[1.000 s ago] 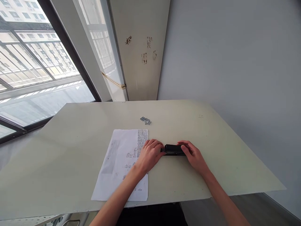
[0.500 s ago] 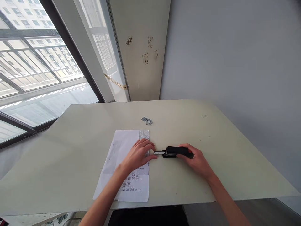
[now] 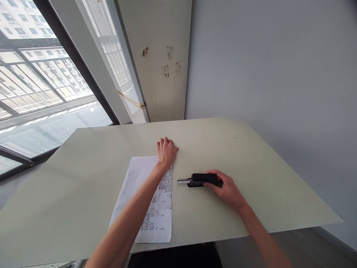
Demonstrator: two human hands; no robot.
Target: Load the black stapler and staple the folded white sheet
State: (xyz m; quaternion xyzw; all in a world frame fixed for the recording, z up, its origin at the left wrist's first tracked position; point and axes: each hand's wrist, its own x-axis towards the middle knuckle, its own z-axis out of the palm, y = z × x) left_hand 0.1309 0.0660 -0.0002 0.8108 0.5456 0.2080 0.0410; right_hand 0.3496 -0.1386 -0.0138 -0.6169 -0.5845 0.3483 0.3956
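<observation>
The stapler (image 3: 203,178) was black, its silvery tray (image 3: 183,181) jutting out, contents unclear; the right hand (image 3: 228,188) gripped it. Whether the left hand (image 3: 166,153), over staples (image 3: 175,146), held any, I couldn't tell.

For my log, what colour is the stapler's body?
Stapler body: mainly black, clearest in the head view.

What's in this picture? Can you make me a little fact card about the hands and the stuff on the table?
left hand: at a small grey piece, mostly hidden
right hand: holding the black stapler
stapler part: silver rail sticking out leftward
paper: printed, lying under the left forearm
table: pale top
</observation>
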